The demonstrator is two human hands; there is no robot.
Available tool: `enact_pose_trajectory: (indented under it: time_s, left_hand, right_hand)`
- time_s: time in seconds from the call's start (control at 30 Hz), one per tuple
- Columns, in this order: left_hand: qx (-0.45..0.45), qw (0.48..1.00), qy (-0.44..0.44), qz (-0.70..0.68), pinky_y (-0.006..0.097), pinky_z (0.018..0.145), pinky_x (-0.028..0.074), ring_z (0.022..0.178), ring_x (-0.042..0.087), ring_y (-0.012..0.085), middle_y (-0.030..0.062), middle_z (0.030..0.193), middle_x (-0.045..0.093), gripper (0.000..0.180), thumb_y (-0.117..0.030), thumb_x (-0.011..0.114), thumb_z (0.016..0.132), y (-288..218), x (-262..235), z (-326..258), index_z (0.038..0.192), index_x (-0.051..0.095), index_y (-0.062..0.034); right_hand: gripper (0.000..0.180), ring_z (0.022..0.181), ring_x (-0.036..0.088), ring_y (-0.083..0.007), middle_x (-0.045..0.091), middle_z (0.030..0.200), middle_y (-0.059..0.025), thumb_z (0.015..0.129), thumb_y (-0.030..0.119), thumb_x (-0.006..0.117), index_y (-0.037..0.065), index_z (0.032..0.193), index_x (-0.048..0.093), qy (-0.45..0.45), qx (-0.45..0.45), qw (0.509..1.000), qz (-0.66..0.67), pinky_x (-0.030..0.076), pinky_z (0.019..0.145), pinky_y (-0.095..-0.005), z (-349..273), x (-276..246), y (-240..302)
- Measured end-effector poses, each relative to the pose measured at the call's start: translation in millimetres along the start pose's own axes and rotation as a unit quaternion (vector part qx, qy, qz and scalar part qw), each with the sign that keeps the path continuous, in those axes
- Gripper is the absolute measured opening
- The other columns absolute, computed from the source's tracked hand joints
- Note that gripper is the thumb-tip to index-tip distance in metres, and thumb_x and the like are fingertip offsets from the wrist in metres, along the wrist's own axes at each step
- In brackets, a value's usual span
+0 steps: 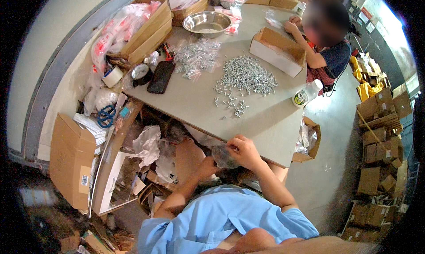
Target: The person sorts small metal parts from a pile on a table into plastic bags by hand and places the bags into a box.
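Observation:
At the table's near edge I hold a clear plastic bag [224, 157] low in front of my body. My right hand [243, 151] pinches its upper right side, fingers bent together. My left hand [208, 167] closes on the bag's left side, partly in shadow below the tabletop. What the bag contains, if anything, is too unclear to tell. Beyond my hands lies a heap of small silvery screws [249, 74], with several loose ones spread on its near side. Small filled clear bags [197, 57] are piled left of the heap.
A white-capped bottle [307, 93] and an open carton [278, 50] stand to the right. A steel bowl [206, 24], black phone [161, 77] and tape roll [141, 73] lie toward the left. A co-worker [325, 54] sits at the far right. Blue-handled scissors [106, 116] rest left.

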State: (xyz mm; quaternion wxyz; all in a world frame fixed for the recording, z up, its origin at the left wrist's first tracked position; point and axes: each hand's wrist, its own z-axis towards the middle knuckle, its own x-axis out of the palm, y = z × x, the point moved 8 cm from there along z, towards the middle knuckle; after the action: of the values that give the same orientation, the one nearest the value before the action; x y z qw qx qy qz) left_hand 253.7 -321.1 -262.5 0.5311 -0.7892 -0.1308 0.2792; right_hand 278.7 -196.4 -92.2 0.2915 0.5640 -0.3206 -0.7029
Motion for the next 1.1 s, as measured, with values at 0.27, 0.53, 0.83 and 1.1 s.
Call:
enact_pose_trajectory:
  time_s: [0.27, 0.53, 0.83, 1.1]
  left_hand:
    - [0.049, 0.970, 0.111, -0.211, 0.027, 0.074, 0.046, 0.087, 0.054, 0.0132, 0.0021, 0.092, 0.057, 0.053, -0.015, 0.081, 0.063, -94.6, -60.0, -68.4, 0.107, 0.054, -0.0038]
    - [0.148, 0.943, 0.039, -0.295, 0.028, 0.085, 0.044, 0.101, 0.050, 0.0139, 0.0065, 0.111, 0.053, 0.058, -0.019, 0.073, 0.076, -134.3, -73.1, -63.1, 0.122, 0.044, -0.0006]
    - [0.170, 0.975, -0.146, 0.004, 0.026, 0.064, 0.047, 0.072, 0.059, 0.0149, 0.0094, 0.084, 0.062, 0.016, -0.015, 0.058, 0.088, -171.5, -90.3, -57.9, 0.093, 0.060, 0.0009]
    - [0.252, 0.944, -0.193, 0.091, 0.030, 0.057, 0.045, 0.062, 0.056, 0.0221, 0.0129, 0.075, 0.058, 0.011, -0.010, 0.056, 0.087, -193.6, -93.8, -46.6, 0.086, 0.057, 0.0008]
  right_hand:
    - [0.019, 0.102, 0.048, -0.0347, 0.049, 0.112, -0.0156, 0.070, 0.019, 0.066, 0.012, 0.088, 0.064, 0.139, -0.259, 0.956, -0.016, 0.042, 0.088, -0.0432, -9.2, 26.4, 109.3]
    - [0.013, 0.092, 0.052, -0.0308, 0.052, 0.105, -0.0145, 0.069, 0.008, 0.070, 0.006, 0.076, 0.059, 0.096, -0.239, 0.964, 0.057, 0.046, 0.076, -0.0374, -0.5, 0.2, 107.9]
    - [0.015, 0.074, 0.059, -0.0288, 0.059, 0.078, -0.0124, 0.075, 0.011, 0.068, 0.004, 0.080, 0.057, 0.037, -0.024, 0.996, 0.077, 0.048, 0.062, -0.0367, 9.2, -22.5, 63.2]
    - [0.010, 0.075, 0.055, -0.0307, 0.053, 0.080, -0.0129, 0.078, 0.009, 0.060, 0.003, 0.084, 0.055, 0.053, -0.117, 0.987, 0.093, 0.046, 0.065, -0.0377, 19.9, -17.0, 52.8]
